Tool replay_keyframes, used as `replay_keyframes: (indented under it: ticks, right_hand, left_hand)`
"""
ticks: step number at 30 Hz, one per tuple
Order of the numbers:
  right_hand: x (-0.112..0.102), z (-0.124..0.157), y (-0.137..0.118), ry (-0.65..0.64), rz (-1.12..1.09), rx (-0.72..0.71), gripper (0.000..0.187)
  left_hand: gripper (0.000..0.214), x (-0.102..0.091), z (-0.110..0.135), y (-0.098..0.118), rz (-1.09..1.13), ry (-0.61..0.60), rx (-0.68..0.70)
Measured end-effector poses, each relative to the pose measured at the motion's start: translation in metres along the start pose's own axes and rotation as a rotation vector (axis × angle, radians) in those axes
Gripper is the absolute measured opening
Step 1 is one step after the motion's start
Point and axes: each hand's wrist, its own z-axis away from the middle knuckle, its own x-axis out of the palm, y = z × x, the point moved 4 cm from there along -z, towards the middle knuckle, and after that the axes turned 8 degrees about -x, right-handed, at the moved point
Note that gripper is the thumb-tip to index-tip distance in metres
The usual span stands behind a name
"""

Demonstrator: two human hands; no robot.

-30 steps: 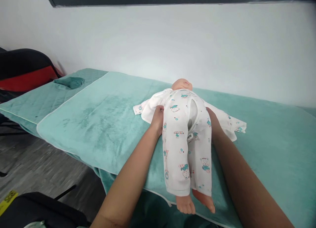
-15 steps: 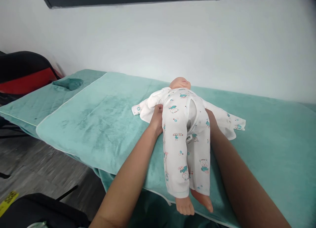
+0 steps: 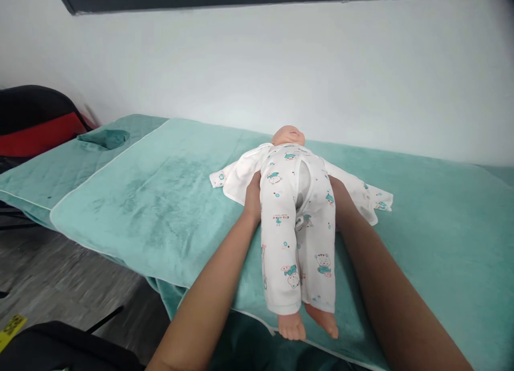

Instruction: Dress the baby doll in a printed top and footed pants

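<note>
The grip of the left hand (image 3: 254,191) cups the doll (image 3: 297,221) at its waist. The right hand (image 3: 340,197) presses the other side, its fingers hidden, so its grip cannot be told. Both have stayed put over the last second, with the doll face-up on the teal towel (image 3: 160,210).

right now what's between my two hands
The doll, on its back in a printed suit. The left hand grips one side; the right hand is half hidden at the other. The head view shows it.
</note>
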Motion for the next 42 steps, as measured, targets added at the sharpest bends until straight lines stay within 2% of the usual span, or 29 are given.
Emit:
replay_keyframes:
  ticks: [2,4,7,9,11,14,18,23,31,38,42]
  right_hand:
    - [0.001,-0.001,0.001,-0.003,0.0,-0.004,0.027]
    - [0.0,-0.001,0.004,0.011,0.023,0.012,0.029]
    - [-0.004,0.003,0.009,0.08,0.09,0.044,0.031]
    - [-0.008,0.013,0.009,0.118,0.149,0.015,0.034]
    - [-0.01,0.03,0.007,0.115,0.224,-0.064,0.034]
    - [-0.01,0.064,0.0,0.022,0.363,-0.22,0.028]
    - [-0.011,0.106,-0.003,-0.055,0.51,-0.377,0.026]
    - [-0.007,0.122,-0.004,-0.182,0.487,-0.587,0.023]
    - [-0.005,0.115,-0.011,-0.171,0.698,-0.48,0.016]
    - [-0.012,0.12,-0.018,-0.155,0.384,-0.556,0.021]
    - [-0.015,0.121,-0.017,-0.115,0.345,-0.55,0.021]
  left_hand:
    - [0.022,-0.002,0.0,0.0,-0.024,0.021,0.038]
    - [0.018,-0.004,0.002,-0.001,-0.05,0.038,0.019]
    - [0.026,-0.007,0.012,-0.002,-0.118,0.081,0.07]
    - [0.034,-0.009,0.026,-0.002,-0.199,0.118,0.129]
    - [0.036,-0.011,0.044,-0.006,-0.319,0.187,0.175]
    - [0.027,-0.011,0.072,-0.015,-0.605,0.272,0.303]
    - [0.029,-0.006,0.098,-0.031,-0.932,0.245,0.476]
    - [0.036,-0.007,0.105,-0.034,-0.995,0.236,0.457]
    - [0.039,-0.003,0.103,-0.028,-1.094,0.191,0.416]
    - [0.033,-0.004,0.102,-0.028,-1.047,0.288,0.368]
    - [0.031,-0.004,0.101,-0.024,-1.036,0.308,0.366]
